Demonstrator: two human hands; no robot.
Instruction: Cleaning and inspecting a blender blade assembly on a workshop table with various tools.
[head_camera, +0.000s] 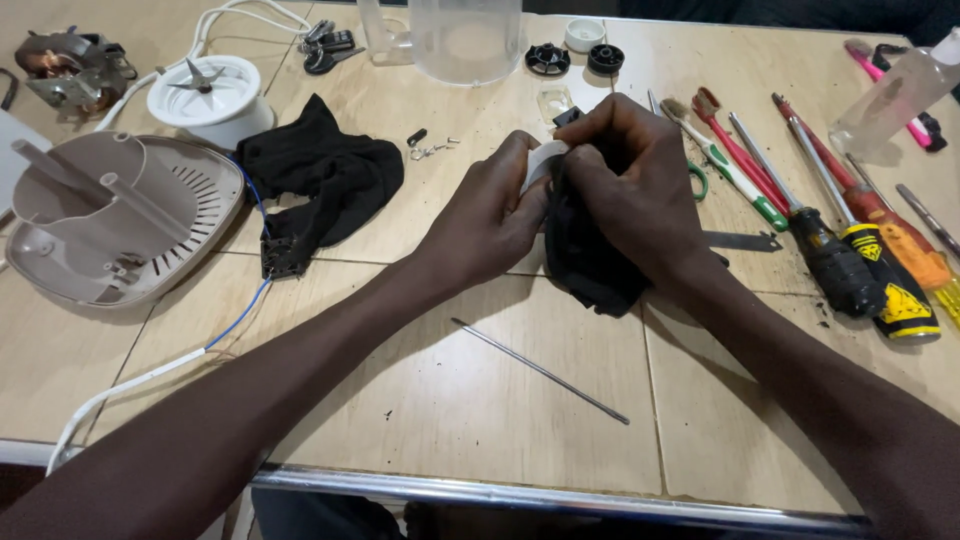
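In the head view, a small white part (545, 160) is gripped by the left hand (490, 215) at the table's (480, 400) centre, and a black cloth (585, 255) is clenched against it by the right hand (625, 185). A thin rod (540, 371) lies at 6 o'clock, screwdrivers (850, 240) at 3 o'clock, a second cloth (325, 175) at 9 o'clock.

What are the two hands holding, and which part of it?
Both hands pinch a small white part wrapped in a black cloth: the left hand at its left edge, the right hand over its top through the cloth.
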